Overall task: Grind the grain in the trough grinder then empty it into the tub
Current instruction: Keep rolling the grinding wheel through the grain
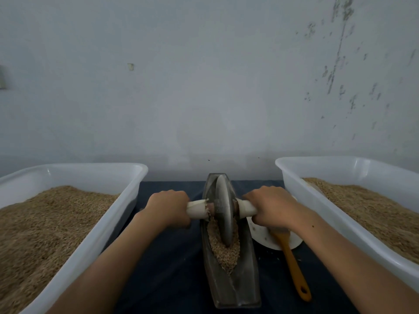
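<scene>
My left hand (169,206) and right hand (272,206) each curl tight around a pale handle (197,208) either side of the grey metal wheel (223,214), upright between them. Beneath it the boat-shaped trough grinder (233,288) points straight away from me, its groove holding coarse tan grain (225,251). Outside each grip stands a translucent white tub (106,225) heaped with grain.

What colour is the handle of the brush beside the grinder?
Orange-yellow; the brush handle shows clearly in the head view.
</scene>
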Action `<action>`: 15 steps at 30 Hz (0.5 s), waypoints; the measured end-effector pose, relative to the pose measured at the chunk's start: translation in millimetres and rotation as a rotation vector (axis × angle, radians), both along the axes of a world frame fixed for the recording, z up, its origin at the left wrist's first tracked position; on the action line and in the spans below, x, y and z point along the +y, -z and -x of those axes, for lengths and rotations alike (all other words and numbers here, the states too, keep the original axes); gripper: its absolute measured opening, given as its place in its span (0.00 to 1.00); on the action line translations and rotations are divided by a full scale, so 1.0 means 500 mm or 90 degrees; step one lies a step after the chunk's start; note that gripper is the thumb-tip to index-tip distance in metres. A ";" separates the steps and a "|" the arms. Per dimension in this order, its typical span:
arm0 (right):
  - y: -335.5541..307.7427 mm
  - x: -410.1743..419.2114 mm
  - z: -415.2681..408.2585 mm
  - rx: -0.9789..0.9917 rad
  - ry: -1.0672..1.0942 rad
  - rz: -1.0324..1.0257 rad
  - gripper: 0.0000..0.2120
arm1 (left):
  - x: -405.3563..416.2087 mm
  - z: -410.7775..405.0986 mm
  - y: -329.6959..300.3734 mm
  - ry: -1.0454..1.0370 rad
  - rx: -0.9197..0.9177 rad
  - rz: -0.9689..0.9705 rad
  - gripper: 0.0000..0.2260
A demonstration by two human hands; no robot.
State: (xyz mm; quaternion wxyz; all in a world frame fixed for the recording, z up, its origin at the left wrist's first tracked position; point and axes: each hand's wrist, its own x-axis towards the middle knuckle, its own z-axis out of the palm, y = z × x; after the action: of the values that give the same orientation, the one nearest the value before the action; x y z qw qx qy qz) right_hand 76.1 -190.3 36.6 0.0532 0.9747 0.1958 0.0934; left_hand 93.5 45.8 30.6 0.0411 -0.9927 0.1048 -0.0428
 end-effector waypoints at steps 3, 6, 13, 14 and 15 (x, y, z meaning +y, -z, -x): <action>0.015 0.001 -0.007 -0.059 0.006 -0.014 0.07 | -0.002 0.000 0.002 -0.007 -0.026 0.010 0.14; 0.041 0.004 -0.020 -0.158 0.024 -0.031 0.07 | -0.004 0.001 0.010 0.001 -0.116 0.028 0.10; 0.041 0.000 -0.016 -0.158 0.025 -0.030 0.09 | -0.007 0.006 0.012 -0.007 -0.135 0.016 0.10; 0.033 0.001 -0.012 -0.141 0.019 -0.020 0.09 | -0.006 0.007 0.009 -0.014 -0.100 0.012 0.12; 0.024 0.002 -0.009 -0.120 0.014 -0.011 0.08 | -0.004 0.009 0.006 -0.019 -0.065 0.011 0.14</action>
State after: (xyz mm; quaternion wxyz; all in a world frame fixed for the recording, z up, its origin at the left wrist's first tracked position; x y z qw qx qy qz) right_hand 80.5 -189.1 24.6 0.0636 0.9642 0.1783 0.1856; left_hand 89.2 43.8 27.4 0.0382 -0.9910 0.0873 -0.0938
